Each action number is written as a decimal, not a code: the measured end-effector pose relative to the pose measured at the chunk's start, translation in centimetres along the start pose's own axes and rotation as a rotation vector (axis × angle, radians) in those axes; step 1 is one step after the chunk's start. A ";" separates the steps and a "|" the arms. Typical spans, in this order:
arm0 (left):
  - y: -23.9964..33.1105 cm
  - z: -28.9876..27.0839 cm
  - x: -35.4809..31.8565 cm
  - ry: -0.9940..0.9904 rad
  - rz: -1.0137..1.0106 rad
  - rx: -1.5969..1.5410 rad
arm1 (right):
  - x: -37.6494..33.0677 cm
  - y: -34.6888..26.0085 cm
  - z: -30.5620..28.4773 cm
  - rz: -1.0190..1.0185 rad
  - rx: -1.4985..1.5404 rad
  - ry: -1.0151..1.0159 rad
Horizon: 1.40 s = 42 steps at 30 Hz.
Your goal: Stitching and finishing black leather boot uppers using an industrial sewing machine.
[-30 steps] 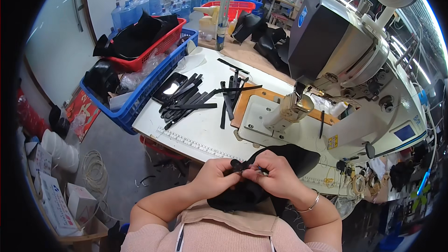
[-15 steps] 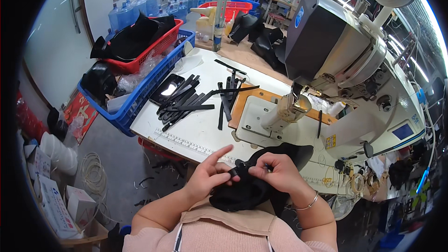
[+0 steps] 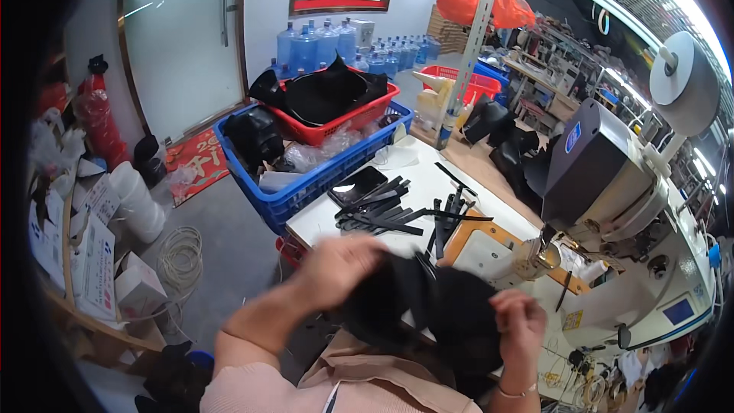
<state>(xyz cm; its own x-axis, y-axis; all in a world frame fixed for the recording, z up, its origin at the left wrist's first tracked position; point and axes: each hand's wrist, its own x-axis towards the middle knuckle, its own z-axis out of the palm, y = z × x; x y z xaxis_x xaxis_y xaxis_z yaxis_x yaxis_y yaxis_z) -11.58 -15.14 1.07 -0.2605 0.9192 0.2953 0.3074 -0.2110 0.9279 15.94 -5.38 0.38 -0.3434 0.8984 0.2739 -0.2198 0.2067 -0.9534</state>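
Observation:
A soft black fabric piece (image 3: 459, 317) is spread between my hands above my lap, blurred by motion; its exact kind cannot be made out. My left hand (image 3: 342, 266) pinches its upper left edge, the fingers smeared. At the opposite edge my right hand (image 3: 521, 325) is closed on the fabric with curled fingers. Beyond them on the white sewing table (image 3: 310, 223) lie several narrow black strips (image 3: 375, 213) in a loose pile, beside a dark phone (image 3: 358, 183). A second bunch of black strips (image 3: 443, 226) lies nearer the machine.
A large sewing machine (image 3: 612, 176) with a thread cone (image 3: 683, 80) stands at the right. To the left, a red basket (image 3: 317, 134) of black pieces rests on a blue crate (image 3: 287, 200). A metal post (image 3: 468, 57) rises behind the table. Coiled hose (image 3: 182, 260) lies on the floor.
My hands have moved apart, spreading the black fabric between them; the left went up and left, the right to the right. The view has swung left and up.

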 end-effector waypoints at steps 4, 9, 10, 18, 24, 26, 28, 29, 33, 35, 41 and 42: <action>2.4 -13.0 6.6 0.667 0.415 0.544 | -2.2 0.1 -3.2 -0.269 0.042 0.066; 7.1 -21.0 13.9 1.264 0.812 0.715 | -3.2 4.2 -6.8 0.108 -0.043 0.266; 6.9 -22.2 15.6 1.242 0.997 0.916 | -3.5 5.7 -7.2 0.156 -0.068 0.325; -16.2 -20.6 19.7 0.592 -0.132 1.602 | -4.7 8.4 -8.0 0.435 -0.295 0.275; -21.2 -20.0 16.2 0.553 0.046 1.487 | -3.7 10.9 -9.0 0.305 -0.111 0.407; -19.3 -19.8 15.2 0.596 0.071 1.353 | -3.6 10.6 -8.6 0.331 -0.161 0.410; -18.7 -19.7 15.0 0.617 0.109 1.286 | -3.6 10.3 -8.3 0.341 -0.249 0.426; -18.4 -19.4 14.9 0.635 0.178 1.272 | -3.8 10.6 -8.5 0.345 -0.246 0.433; -17.9 -17.7 14.7 0.698 0.317 1.248 | -4.8 12.2 -10.6 0.215 -0.707 0.463; -17.7 -15.3 14.7 0.631 0.369 1.190 | -4.4 11.1 -10.0 0.166 -1.024 0.487; -16.1 -2.6 16.6 0.161 0.487 0.761 | -5.4 11.4 -13.8 0.078 -1.417 0.548; -15.3 0.2 17.2 0.021 0.450 0.679 | -5.7 11.8 -14.7 0.076 -1.405 0.567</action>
<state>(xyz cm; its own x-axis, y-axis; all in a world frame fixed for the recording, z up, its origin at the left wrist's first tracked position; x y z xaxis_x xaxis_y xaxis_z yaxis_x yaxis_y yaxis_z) -20.62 3.94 -8.13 0.0048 0.7867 0.6173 0.8728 -0.3046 0.3814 28.72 -2.34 -14.26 0.1449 0.8818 0.4487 0.9169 0.0508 -0.3958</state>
